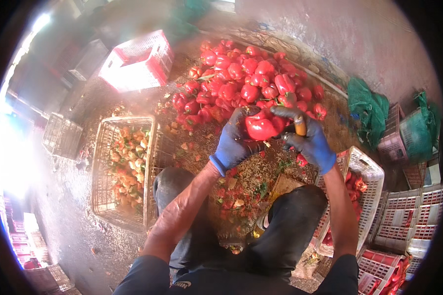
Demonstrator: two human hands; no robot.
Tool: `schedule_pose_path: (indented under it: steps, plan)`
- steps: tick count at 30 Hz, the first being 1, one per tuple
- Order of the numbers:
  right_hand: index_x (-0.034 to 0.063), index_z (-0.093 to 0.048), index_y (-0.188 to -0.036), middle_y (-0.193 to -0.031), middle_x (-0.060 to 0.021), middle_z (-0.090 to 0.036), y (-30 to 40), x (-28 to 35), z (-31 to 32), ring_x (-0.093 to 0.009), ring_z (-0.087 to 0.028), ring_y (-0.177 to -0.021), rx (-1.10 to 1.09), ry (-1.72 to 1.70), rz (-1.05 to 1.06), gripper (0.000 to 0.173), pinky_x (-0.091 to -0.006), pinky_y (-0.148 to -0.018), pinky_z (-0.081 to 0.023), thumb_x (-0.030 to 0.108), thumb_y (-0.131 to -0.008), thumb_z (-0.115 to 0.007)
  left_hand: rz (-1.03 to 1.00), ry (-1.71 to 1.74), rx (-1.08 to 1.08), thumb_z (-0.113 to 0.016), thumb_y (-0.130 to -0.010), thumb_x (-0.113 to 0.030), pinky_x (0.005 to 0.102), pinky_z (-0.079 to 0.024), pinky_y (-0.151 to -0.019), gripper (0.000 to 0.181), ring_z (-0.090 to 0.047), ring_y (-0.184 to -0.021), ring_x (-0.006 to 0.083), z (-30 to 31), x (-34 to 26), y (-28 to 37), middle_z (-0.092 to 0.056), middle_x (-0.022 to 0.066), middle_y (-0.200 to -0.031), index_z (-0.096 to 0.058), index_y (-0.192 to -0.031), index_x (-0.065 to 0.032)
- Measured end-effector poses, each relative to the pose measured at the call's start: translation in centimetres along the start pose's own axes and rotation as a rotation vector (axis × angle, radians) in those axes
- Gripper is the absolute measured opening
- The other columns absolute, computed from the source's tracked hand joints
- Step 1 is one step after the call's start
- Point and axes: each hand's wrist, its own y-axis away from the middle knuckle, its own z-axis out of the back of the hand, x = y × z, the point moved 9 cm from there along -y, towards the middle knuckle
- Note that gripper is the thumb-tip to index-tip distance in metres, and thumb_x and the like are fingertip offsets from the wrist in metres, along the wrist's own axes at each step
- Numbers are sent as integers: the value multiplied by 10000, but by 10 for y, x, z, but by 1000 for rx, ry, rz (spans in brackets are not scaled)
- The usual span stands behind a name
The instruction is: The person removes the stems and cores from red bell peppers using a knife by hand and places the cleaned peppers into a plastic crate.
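A red bell pepper (260,127) is held up in front of me, gripped from its left side by my left hand (234,138) in a blue, dark-palmed glove. My right hand (310,138), gloved the same way, is closed around a small hand tool with an orange-brown handle (300,126) at the pepper's right side. The tool's working end cannot be made out. Just beyond both hands, a large heap of red bell peppers (243,79) lies on the floor.
At my left stands a plastic crate (96,166) with pale pepper cores (131,166). A crate (371,199) with red peppers is at my right. Scraps and seeds (240,191) litter the floor between my knees. A pink-and-white crate (140,62), green mesh sacks (367,107) and stacked crates (398,214) stand around.
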Motion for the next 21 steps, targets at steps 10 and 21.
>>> schedule_pose_path:
  steps: [10,21]
  plan:
    - [28,-590,-1289,-915,-13,-612,20,15,-15,-74,-568,-694,-378,64,-148,302,-245,-548,-479,117,-1001,-599,-270,0,-206,-941,-681,-176,369,-484,-1044,826,-563,-1202,195,51,-59,9,-558,107,-1315,-464,-1335,-13]
    - [33,-610,-1088,-827,-52,-590,16,52,-59,-127,-570,-726,-363,405,206,205,-275,-660,-489,31,-894,-673,-87,207,-384,-884,-731,-64,358,-552,-894,695,-635,-1080,202,63,-48,23,-630,104,-1212,-491,-1304,-26]
